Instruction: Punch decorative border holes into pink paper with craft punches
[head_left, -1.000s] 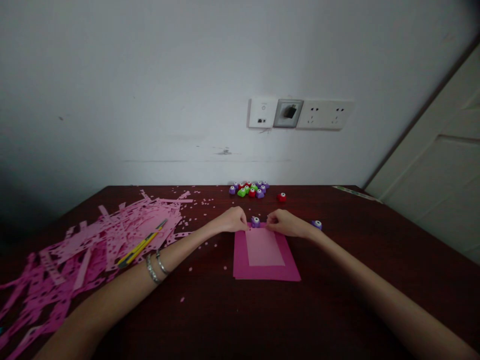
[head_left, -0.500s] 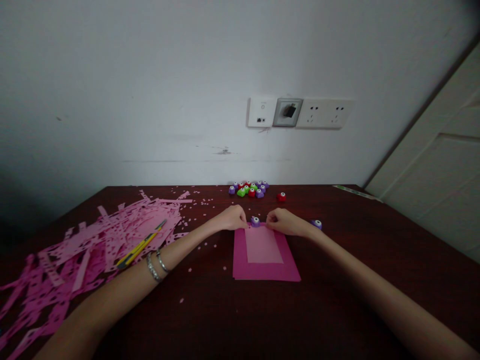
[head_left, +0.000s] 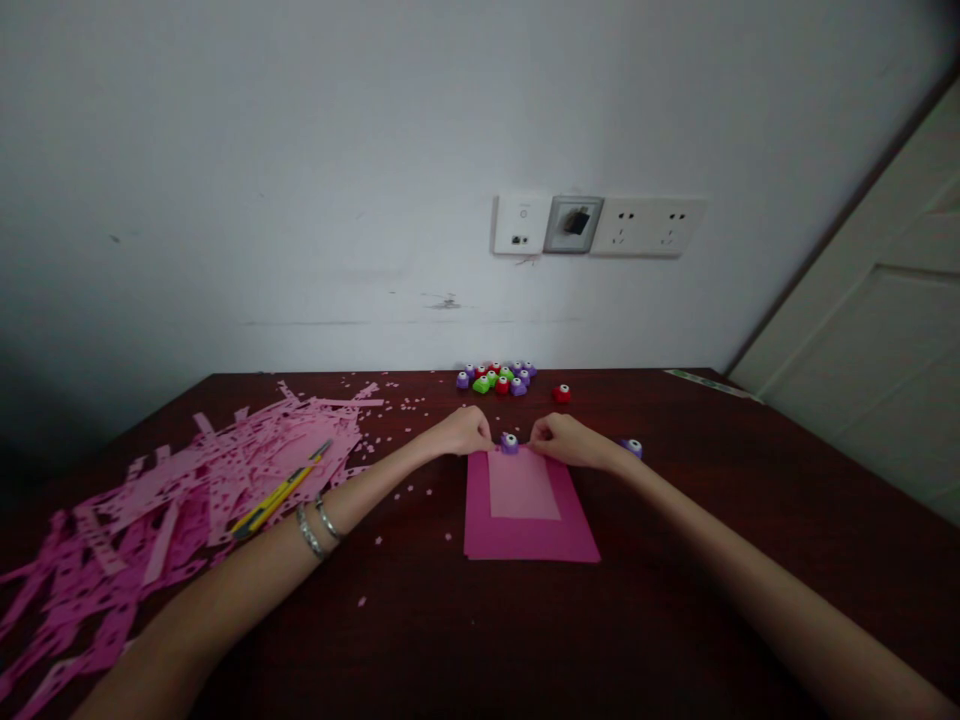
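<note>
A light pink sheet of paper (head_left: pixel 523 487) lies over a larger dark pink sheet (head_left: pixel 531 541), which seems to be a stack. My left hand (head_left: pixel 466 431) pinches the light sheet at its far left corner. At the far right corner, the closed fingers of my right hand (head_left: pixel 560 440) pinch the same sheet. Between the two hands sits a small purple craft punch (head_left: pixel 510 444), right at the sheet's far edge. Whether the edge is inside its slot I cannot tell. Another purple punch (head_left: pixel 634 448) rests behind my right wrist, partly hidden.
Pink paper scraps (head_left: pixel 225 480) full of holes are heaped on the left, with a yellow utility knife (head_left: pixel 281 490) on top. Several coloured punches (head_left: pixel 495 378) cluster by the wall, a red punch (head_left: pixel 562 394) apart from them. Tiny paper cutouts dot the dark table (head_left: pixel 420 640).
The light pink sheet has shifted slightly away from me and to the left, towards the purple punch. Both hands moved a little with it and keep their pinch.
</note>
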